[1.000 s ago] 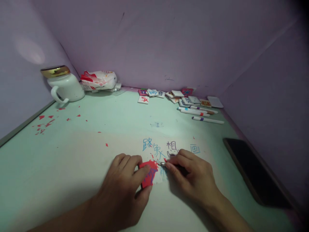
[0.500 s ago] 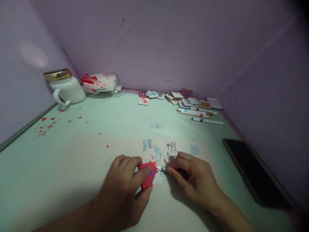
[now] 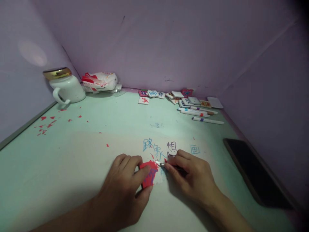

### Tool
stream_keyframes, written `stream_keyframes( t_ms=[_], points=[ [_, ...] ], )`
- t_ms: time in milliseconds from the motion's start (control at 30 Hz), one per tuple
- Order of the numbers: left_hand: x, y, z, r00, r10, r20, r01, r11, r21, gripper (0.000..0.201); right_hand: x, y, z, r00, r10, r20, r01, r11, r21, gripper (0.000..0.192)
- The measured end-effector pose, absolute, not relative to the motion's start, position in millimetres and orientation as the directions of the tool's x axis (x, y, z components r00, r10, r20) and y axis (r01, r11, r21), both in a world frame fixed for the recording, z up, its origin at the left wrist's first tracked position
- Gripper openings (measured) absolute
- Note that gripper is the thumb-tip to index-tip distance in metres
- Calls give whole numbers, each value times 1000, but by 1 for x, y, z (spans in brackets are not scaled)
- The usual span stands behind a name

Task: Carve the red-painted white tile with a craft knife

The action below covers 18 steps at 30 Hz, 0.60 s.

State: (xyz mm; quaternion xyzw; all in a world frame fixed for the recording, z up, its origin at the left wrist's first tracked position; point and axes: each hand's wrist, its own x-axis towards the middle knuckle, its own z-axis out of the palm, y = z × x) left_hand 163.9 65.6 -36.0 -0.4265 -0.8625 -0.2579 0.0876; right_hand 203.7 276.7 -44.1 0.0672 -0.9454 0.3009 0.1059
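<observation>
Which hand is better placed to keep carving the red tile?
Right, probably. The right hand grips the carving tool, its tip at the red tile; the left hand pins that tile to the table.

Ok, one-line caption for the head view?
Left hand steadies a red tile while right hand works a small blade against it.

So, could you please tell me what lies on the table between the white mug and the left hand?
In the head view, only scattered red scraps lie on the table between the mug and left hand.
</observation>
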Motion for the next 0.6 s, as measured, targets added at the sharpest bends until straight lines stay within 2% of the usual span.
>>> stream_keyframes(
  t_ms=[400,600],
  points=[
    [164,66,-36,-626,686,371,777,505,376,18,204,281,-44,-974,-103,201,-202,797,-569,25],
    [164,66,-37,-624,675,393,779,505,371,21,204,277,-46,-957,-36,286,-194,815,-546,26]
  ],
)
